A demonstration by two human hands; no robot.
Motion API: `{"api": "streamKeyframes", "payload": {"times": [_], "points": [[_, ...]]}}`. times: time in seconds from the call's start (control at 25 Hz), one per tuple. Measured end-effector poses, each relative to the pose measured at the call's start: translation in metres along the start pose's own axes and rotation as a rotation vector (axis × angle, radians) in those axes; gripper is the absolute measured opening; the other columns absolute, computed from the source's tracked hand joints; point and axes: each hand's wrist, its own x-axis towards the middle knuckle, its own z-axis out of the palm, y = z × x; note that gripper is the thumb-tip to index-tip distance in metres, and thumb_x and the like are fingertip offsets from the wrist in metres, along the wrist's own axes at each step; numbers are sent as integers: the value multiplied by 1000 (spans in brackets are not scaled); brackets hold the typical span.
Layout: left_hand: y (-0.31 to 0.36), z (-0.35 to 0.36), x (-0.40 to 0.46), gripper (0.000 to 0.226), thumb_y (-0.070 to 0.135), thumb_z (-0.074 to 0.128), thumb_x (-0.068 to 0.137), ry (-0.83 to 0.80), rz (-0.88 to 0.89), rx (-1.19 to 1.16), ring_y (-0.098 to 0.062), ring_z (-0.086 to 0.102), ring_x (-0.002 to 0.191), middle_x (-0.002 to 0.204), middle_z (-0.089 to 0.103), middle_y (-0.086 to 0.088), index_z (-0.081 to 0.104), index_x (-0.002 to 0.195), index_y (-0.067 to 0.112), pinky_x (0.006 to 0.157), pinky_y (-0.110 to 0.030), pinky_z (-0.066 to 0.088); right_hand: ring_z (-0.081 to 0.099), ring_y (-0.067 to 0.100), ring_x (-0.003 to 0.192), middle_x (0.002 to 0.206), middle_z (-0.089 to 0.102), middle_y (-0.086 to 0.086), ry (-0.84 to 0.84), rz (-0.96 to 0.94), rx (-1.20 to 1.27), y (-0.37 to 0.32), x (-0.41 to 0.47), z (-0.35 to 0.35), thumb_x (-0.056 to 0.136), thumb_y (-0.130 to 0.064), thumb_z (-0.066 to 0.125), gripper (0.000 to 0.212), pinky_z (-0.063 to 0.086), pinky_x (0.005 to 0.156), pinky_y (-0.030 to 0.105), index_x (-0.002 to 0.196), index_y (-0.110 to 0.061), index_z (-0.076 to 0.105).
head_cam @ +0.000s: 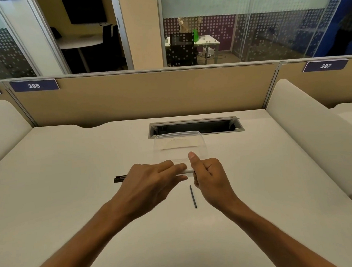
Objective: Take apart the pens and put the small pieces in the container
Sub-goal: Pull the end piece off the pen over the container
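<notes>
Soft, even indoor light with wide-angle bending at the edges.

The smooth cream-white bench (71, 179) is evenly lit, with only faint, diffuse shadows under the forearms. The beige fabric partition panel (144, 96) bows near the frame edges. Fingers of the left hand (151, 181) look slightly motion-blurred; the dotted frosted glass wall (267, 26) shows hazy reflections.

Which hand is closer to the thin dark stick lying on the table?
Right. The right hand hovers just beside the thin dark stick's top end; the left hand sits farther off to its left, gripping a white pen barrel.
</notes>
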Motion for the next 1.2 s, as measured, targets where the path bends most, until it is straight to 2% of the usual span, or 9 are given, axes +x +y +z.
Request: {"api": "streamKeyframes", "payload": {"times": [0.16, 0.24, 0.44, 0.56, 0.68, 0.8, 0.92, 1.08, 1.2], "points": [[-2, -9, 6, 31, 34, 54, 92, 1, -138, -345, -5, 66, 64, 81, 74, 11, 71, 111, 16, 60, -22, 54, 38, 8, 38, 39, 38, -11, 5, -259, -21, -3, -1, -6, 98, -31, 46, 53, 29, 43, 18, 46, -22, 44], [-5, -15, 11, 28, 34, 55, 94, -136, -225, -653, -3, 54, 52, 66, 64, 7, 72, 108, 19, 54, -12, 42, 38, 5, 38, 41, 37, -14, -15, -471, -123, -5, 0, -12, 100, -23, 47, 53, 27, 45, 9, 47, -20, 46], [-13, -26, 10, 22, 30, 54, 96, -503, -289, -1064, -15, 46, 43, 60, 59, -4, 73, 100, 19, 42, -22, 39, 35, 10, 50, 45, 49, 3, 41, -1089, -456, -6, 2, -22, 102, -22, 40, 37, 24, 56, 14, 67, -15, 48], [-7, -19, 9, 24, 34, 57, 93, -284, -323, -926, -8, 49, 48, 61, 61, 4, 74, 101, 20, 48, -19, 41, 40, 10, 47, 46, 48, -2, 27, -836, -377, -5, 4, -20, 102, -29, 41, 44, 28, 51, 12, 61, -18, 51], [1, -8, 8, 22, 31, 61, 91, 18, -220, -391, -5, 59, 62, 75, 68, 12, 74, 102, 18, 57, -21, 49, 40, 11, 40, 42, 41, -9, 11, -342, -190, -4, 4, -12, 99, -39, 47, 53, 33, 42, 22, 48, -24, 46], [11, 0, 6, 20, 24, 68, 86, 88, -104, -37, -8, 59, 61, 79, 72, 1, 74, 100, 12, 53, -16, 42, 42, 14, 42, 43, 43, 0, -1, -107, -97, -2, 4, -4, 91, -47, 45, 56, 38, 47, 32, 47, -14, 49], [13, 7, 3, 29, 26, 68, 83, 102, -30, 32, -17, 63, 58, 79, 72, -3, 71, 107, 9, 46, -22, 49, 45, 15, 44, 44, 45, 1, -1, -83, -80, -2, 3, -2, 91, -47, 43, 61, 40, 49, 30, 52, -1, 54], [8, 1, 2, 30, 26, 62, 90, 94, -14, -63, -19, 62, 55, 79, 72, -2, 68, 116, 12, 45, -32, 54, 42, 9, 39, 39, 41, -11, 2, -248, -46, -3, -1, -2, 99, -33, 44, 56, 32, 43, 18, 44, -27, 42], [8, -9, 4, 31, 30, 54, 95, 59, -79, -269, -11, 63, 61, 82, 73, 5, 66, 121, 18, 55, -32, 54, 39, 9, 38, 40, 36, -16, -23, -406, -95, -5, 1, -5, 100, -27, 47, 55, 29, 43, 13, 45, -27, 39]]}}
